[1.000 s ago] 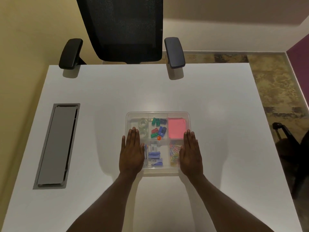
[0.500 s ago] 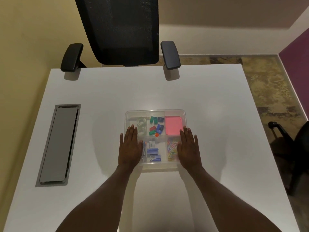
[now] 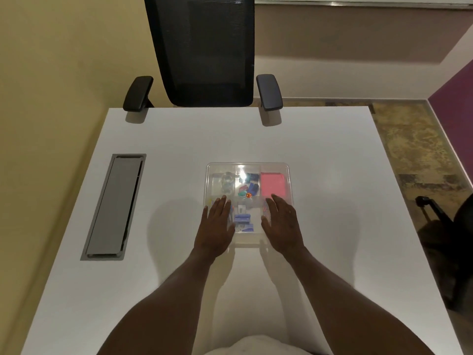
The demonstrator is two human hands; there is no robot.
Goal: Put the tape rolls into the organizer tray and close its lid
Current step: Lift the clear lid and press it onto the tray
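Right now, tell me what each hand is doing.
Left hand: open, flat on the organizer tray lid, holding nothing.
Right hand: open, flat on the lid, holding nothing.

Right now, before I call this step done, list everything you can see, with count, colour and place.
organizer tray: one, clear plastic, table centre, clear lid on top, glare on it
tape rolls: clear, count unsure, far-left compartment
small clips: several, green, blue and red, far-middle compartment, one orange bead among them
sticky notes: one pink pad, far-right compartment
staple boxes: a few, blue and white, near-middle compartment
paper clips: mixed colours, near-right compartment, mostly hidden
table: one, white
cable hatch: one, grey, set in table's left side
office chair: one, black mesh, far side
left hand: flat on lid, near-left corner
right hand: flat on lid, near-right corner
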